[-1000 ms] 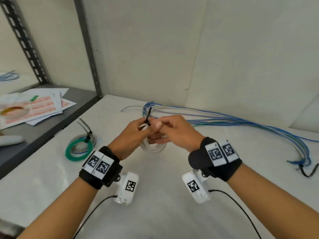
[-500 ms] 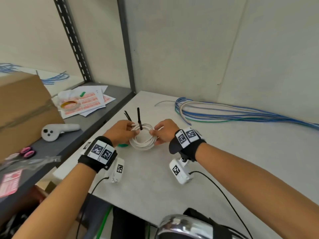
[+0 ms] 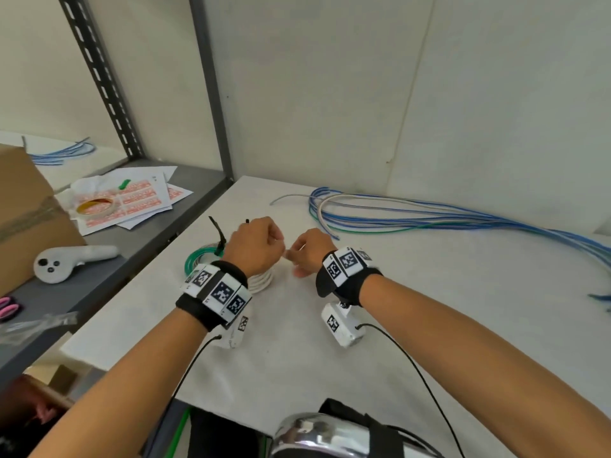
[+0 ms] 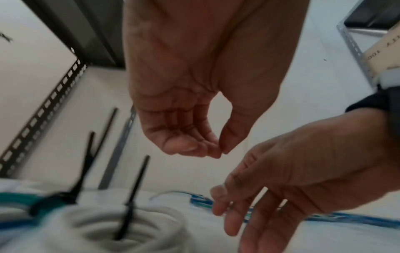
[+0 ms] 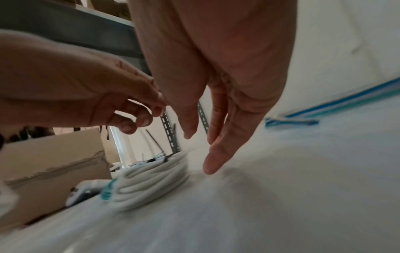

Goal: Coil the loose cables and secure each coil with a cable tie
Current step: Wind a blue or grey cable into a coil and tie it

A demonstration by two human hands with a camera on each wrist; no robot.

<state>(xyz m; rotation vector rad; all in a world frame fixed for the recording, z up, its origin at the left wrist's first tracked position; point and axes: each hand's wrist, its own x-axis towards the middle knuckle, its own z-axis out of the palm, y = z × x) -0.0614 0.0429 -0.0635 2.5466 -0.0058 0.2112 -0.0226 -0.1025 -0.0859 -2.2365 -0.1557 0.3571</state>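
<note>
White coil [image 5: 151, 181] sits tied on the table [image 3: 429, 325] beside the green coil [image 3: 195, 256]. Left hand [image 4: 184, 119] loosely curled, right hand [image 5: 218, 106] relaxed, both empty. Next up, I'd guess: the loose blue cables [image 3: 446, 219].

white coil [image 5: 151, 184] (black tie [image 4: 132, 196] upright) beside green coil [image 3: 195, 259].

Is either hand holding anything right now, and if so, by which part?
Nothing is held. The left hand and right hand hang empty above the tied white coil.
</note>
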